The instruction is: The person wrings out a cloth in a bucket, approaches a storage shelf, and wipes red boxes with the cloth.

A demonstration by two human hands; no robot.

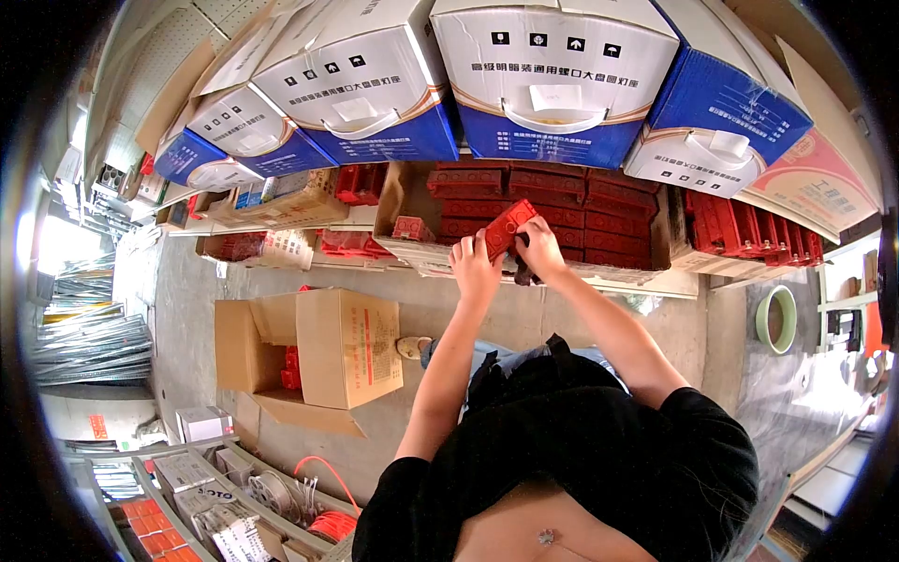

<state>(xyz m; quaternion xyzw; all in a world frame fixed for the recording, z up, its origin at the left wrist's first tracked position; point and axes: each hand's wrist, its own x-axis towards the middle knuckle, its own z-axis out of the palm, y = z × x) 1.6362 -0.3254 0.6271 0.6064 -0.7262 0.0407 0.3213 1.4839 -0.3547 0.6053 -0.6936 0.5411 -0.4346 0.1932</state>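
In the head view, a red box (pixel 507 231) was held near one o'clock, clamped by the left hand (pixel 476 270) and right hand (pixel 541 251). The step in hand seemed to be the handling of this one piece; a firm, even hold seemed needed next. Its hard-looking, plastic-like face was marked with rings. Red blocks (pixel 613 223) were stacked in neat rows at two o'clock, inside a brown cardboard carton (pixel 397 204).
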